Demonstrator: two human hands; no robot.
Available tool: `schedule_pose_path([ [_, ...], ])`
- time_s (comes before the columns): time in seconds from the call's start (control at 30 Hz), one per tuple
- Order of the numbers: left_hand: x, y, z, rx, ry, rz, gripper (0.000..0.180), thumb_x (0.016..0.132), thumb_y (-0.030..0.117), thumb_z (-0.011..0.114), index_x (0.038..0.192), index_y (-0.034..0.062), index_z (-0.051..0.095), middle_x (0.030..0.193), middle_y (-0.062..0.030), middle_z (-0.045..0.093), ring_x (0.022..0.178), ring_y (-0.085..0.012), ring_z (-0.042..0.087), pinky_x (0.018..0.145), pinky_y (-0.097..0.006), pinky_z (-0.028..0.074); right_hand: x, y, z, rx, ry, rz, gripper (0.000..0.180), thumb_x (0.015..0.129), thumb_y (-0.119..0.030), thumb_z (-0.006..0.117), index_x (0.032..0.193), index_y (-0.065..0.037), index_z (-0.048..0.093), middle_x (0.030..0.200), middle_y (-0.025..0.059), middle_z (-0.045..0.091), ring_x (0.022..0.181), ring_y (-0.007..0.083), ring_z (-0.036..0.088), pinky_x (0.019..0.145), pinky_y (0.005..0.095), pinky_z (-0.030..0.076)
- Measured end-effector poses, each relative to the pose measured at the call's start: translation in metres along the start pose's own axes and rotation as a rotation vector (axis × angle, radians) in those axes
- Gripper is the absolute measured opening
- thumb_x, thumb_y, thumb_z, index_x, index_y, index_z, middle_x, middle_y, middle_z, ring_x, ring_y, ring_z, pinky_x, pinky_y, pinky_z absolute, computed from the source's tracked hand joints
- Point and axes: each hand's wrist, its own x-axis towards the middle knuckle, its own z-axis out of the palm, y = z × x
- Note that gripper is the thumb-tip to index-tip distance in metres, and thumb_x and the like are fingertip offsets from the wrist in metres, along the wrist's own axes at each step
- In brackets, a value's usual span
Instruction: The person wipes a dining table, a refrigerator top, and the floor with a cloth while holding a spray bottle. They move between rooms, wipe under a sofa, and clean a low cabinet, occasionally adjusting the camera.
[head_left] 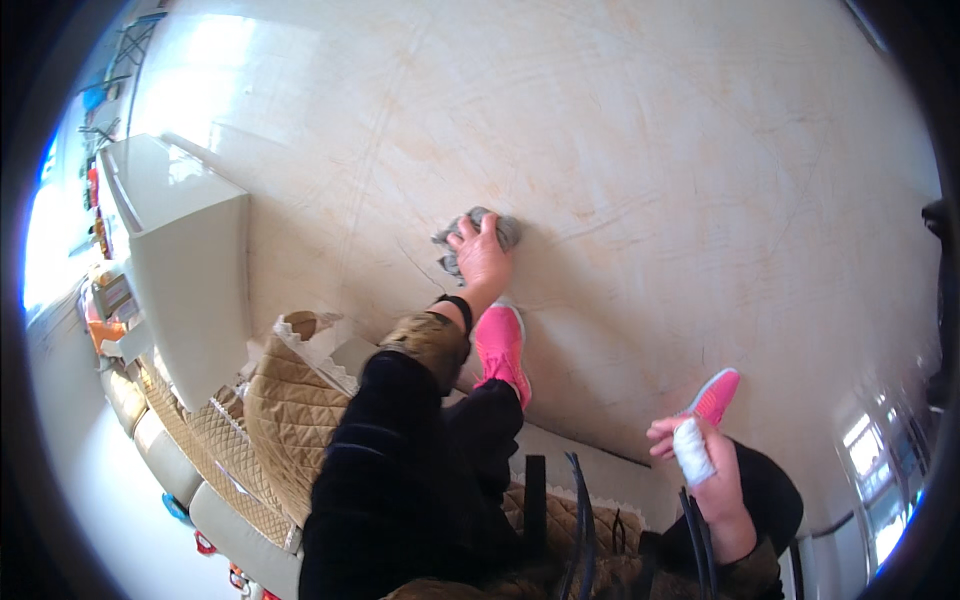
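Head view: left hand (484,255) flat, fingers spread, pressing grey cloth (476,236) onto pale marble floor (700,150) just ahead of pink shoe (500,350). Right hand (700,465) loosely curled round white wrapped finger (691,452) (grip on anything else: cannot tell). Wide bare floor ahead and right; white table (185,260) edge, quilted sofa cover (285,410) crowd left.
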Motion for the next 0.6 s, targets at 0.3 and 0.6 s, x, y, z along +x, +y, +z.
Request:
schedule_pose_path([
  [0.3, -0.076, 0.166, -0.070, -1.114, -0.414, 0.001, 0.062, 0.073, 0.006, 0.078, 0.131, 0.0067, 0.055, 0.102, -0.0114, 0.069, 0.092, -0.0235, 0.066, 0.084, -0.037, 0.055, -0.051, 0.024, 0.001, 0.026, 0.141, 0.176, 0.034, 0.107, -0.028, 0.050, 0.113, 0.002, 0.065, 0.097, 0.0072, 0.069, 0.081, 0.0132, 0.065, 0.075, 0.0279, 0.054],
  [0.6, -0.251, 0.135, -0.329, -2.029, -0.508, -0.282, 0.061, 0.083, 0.006, 0.076, 0.136, 0.0074, 0.047, 0.110, -0.0066, 0.060, 0.096, -0.0192, 0.061, 0.085, -0.037, 0.053, -0.178, -0.120, 0.027, -0.226, -0.005, 0.149, 0.036, 0.106, -0.034, 0.051, 0.111, -0.002, 0.066, 0.095, 0.0048, 0.070, 0.077, 0.0116, 0.066, 0.068, 0.0244, 0.050],
])
